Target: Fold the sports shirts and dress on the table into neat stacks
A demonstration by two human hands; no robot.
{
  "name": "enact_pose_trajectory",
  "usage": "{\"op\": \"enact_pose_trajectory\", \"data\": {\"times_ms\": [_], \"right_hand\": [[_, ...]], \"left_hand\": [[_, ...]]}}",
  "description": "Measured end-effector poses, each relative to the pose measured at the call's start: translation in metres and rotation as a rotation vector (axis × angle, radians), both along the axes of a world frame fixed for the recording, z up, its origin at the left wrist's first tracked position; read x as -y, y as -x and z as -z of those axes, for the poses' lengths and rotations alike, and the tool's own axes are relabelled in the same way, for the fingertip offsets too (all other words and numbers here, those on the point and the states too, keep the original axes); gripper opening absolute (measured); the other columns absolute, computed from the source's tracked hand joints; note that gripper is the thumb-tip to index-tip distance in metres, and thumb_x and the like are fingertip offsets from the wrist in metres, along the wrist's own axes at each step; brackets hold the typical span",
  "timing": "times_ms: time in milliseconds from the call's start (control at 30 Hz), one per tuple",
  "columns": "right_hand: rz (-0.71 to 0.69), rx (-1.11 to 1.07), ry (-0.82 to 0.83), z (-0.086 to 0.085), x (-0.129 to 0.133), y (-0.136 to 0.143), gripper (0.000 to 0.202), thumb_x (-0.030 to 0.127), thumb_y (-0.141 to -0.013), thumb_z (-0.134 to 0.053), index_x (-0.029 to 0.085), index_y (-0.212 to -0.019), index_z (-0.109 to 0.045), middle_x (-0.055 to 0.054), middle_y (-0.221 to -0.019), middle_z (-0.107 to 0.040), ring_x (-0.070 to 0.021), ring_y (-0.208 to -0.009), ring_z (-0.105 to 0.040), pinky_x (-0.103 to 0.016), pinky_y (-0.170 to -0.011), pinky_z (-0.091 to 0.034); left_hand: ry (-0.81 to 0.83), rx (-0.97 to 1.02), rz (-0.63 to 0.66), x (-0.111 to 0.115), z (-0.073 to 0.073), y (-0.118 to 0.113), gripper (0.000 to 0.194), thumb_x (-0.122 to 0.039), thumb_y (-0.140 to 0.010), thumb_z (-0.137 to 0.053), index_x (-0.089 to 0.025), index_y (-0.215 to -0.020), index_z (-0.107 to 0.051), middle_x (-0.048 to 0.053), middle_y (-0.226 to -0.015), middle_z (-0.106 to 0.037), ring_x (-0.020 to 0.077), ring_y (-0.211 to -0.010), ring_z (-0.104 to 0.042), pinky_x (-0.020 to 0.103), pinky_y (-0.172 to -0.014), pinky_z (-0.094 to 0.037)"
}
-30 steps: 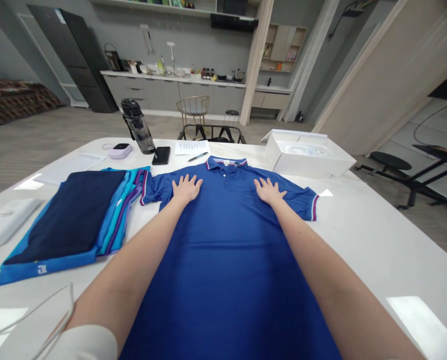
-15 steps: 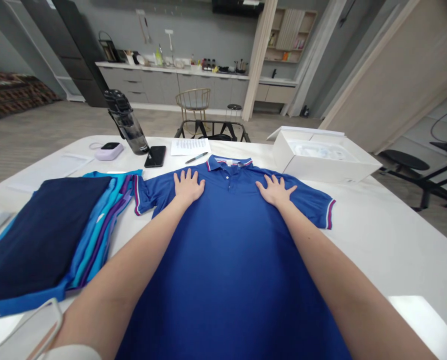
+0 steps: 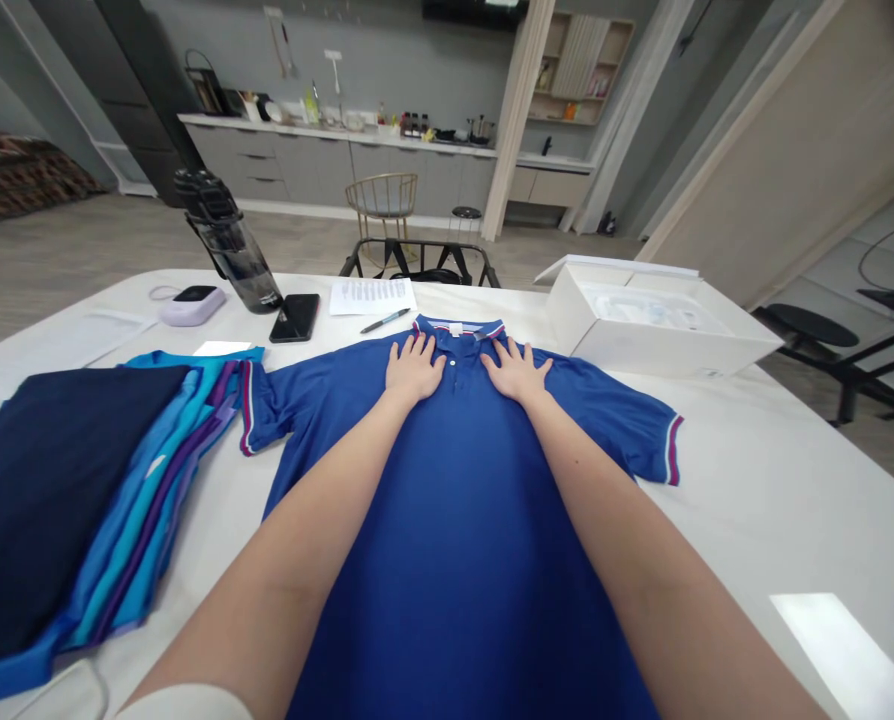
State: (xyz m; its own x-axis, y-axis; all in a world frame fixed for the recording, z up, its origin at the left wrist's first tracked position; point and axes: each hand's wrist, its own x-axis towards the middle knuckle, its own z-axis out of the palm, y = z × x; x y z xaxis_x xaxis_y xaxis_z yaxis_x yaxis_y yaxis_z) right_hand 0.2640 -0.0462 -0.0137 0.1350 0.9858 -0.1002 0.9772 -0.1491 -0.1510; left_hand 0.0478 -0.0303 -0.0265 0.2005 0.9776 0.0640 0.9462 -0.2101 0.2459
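Observation:
A blue polo shirt (image 3: pixel 469 500) lies spread on the white table (image 3: pixel 739 480), its collar at the far end and its striped sleeve cuffs out to both sides. My left hand (image 3: pixel 415 370) rests flat on the shirt just left of the collar, fingers spread. Right of the collar, my right hand (image 3: pixel 517 374) presses flat on the cloth, also with fingers apart. Neither hand grips anything. The shirt's lower part runs out of view between my forearms. A stack of folded clothes (image 3: pixel 64 480), navy on top with blue, teal and purple edges, sits at the left.
Behind the shirt's left sleeve stand a water bottle (image 3: pixel 233 250), a black phone (image 3: pixel 295 318) and a lilac device (image 3: pixel 192 306). A pen (image 3: pixel 385 321) lies by a printed sheet (image 3: pixel 372 296). An open white box (image 3: pixel 661 330) is at the back right, near the right sleeve.
Both hands have slid inward over the shirt toward the collar, staying flat. The view has shifted slightly, so the clothes stack sits further left.

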Motion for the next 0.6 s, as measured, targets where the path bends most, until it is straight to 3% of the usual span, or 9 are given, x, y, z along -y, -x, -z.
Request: {"op": "enact_pose_trajectory", "data": {"times_ms": [267,433,500,600], "right_hand": [[-0.008,0.007,-0.028,0.001,0.002,0.000,0.076,0.074,-0.096,-0.008,0.037,-0.161,-0.020,-0.001,-0.170,-0.010,-0.0369,-0.154,-0.004,-0.075,-0.114,-0.001],[-0.001,-0.014,-0.053,0.000,0.005,0.000,0.073,0.071,-0.098,-0.011,0.036,-0.160,-0.024,-0.002,-0.170,-0.012,-0.0361,-0.154,-0.007,-0.074,-0.115,0.000],[0.007,-0.030,-0.072,0.001,0.005,0.000,0.070,0.070,-0.099,-0.014,0.037,-0.159,-0.027,-0.002,-0.169,-0.015,-0.0356,-0.154,-0.008,-0.074,-0.115,0.000],[0.023,-0.077,-0.103,0.003,0.003,-0.001,0.068,0.069,-0.099,-0.020,0.036,-0.158,-0.031,-0.002,-0.168,-0.019,-0.0343,-0.154,-0.010,-0.072,-0.116,-0.001]], "left_hand": [[-0.026,-0.010,0.009,0.005,-0.003,0.001,0.070,-0.056,-0.101,-0.021,-0.017,-0.159,-0.030,0.009,-0.167,-0.024,0.0265,-0.155,-0.018,0.051,-0.126,-0.011],[-0.221,-0.014,0.110,0.043,-0.016,-0.007,0.060,-0.038,-0.104,-0.022,-0.014,-0.158,-0.032,0.010,-0.163,-0.034,0.0229,-0.150,-0.030,0.044,-0.126,-0.015],[-0.235,-0.017,0.139,0.061,-0.018,-0.015,0.061,-0.044,-0.104,-0.024,-0.019,-0.160,-0.028,0.007,-0.165,-0.029,0.0233,-0.152,-0.025,0.046,-0.126,-0.015],[-0.129,-0.022,0.183,0.078,-0.013,-0.025,0.066,-0.060,-0.101,-0.027,-0.030,-0.160,-0.027,0.003,-0.167,-0.023,0.0259,-0.154,-0.019,0.051,-0.125,-0.013]]}}
